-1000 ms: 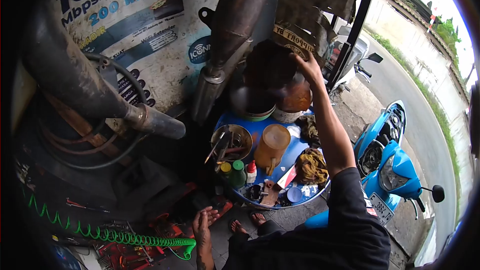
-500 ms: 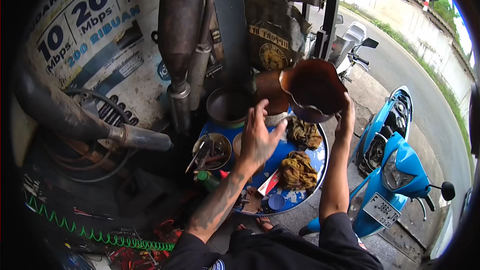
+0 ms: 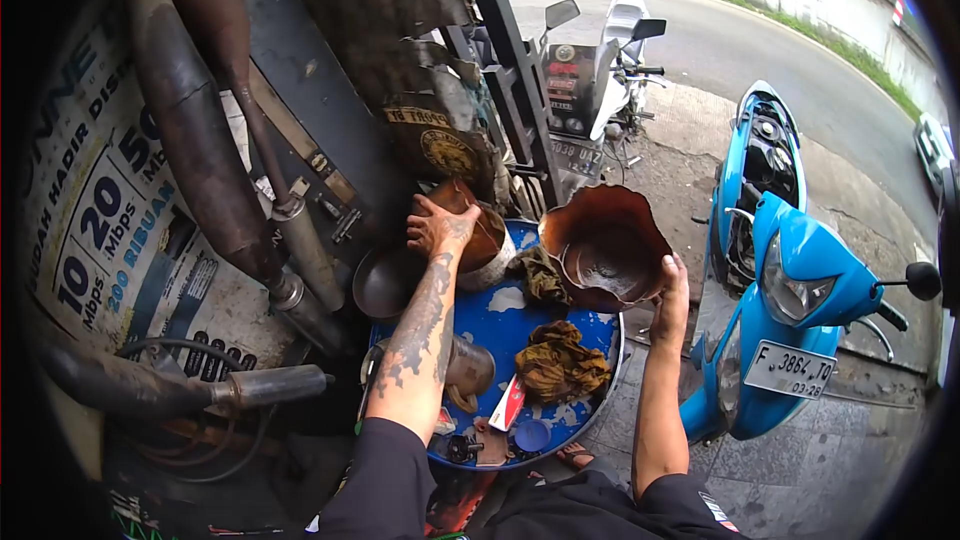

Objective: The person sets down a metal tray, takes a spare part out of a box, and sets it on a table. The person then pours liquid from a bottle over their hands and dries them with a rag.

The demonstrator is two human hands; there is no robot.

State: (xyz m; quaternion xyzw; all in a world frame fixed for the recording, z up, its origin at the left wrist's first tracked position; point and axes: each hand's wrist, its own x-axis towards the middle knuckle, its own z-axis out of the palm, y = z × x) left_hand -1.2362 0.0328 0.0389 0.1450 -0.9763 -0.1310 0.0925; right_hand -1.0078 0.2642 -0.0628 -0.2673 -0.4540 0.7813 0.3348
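My right hand (image 3: 672, 302) grips the side of a rusty brown metal bowl with a wavy, jagged rim (image 3: 612, 240), its open mouth tilted towards me. My left hand (image 3: 440, 228) is closed on the edge of a second rusty brown container (image 3: 486, 236), which sits at the top of a whitish tub (image 3: 492, 270); the thumb is hidden. Left of that hand stands a dark round pan (image 3: 385, 285). Beneath them is the blue drum top (image 3: 500, 325), with dark crumpled rags (image 3: 542, 275) and a yellow-brown rag (image 3: 560, 362) on it.
A red and white box (image 3: 508, 402), a blue cap (image 3: 532, 435) and a metal cup (image 3: 468, 368) are on the drum. Exhaust pipes (image 3: 200, 140) hang at left. A blue scooter (image 3: 790, 270) stands at right, a white motorcycle (image 3: 615, 80) beyond.
My left hand has gone from open fingers to a hold on the second container. The jagged bowl has come lower in my right hand, and the view has turned right.
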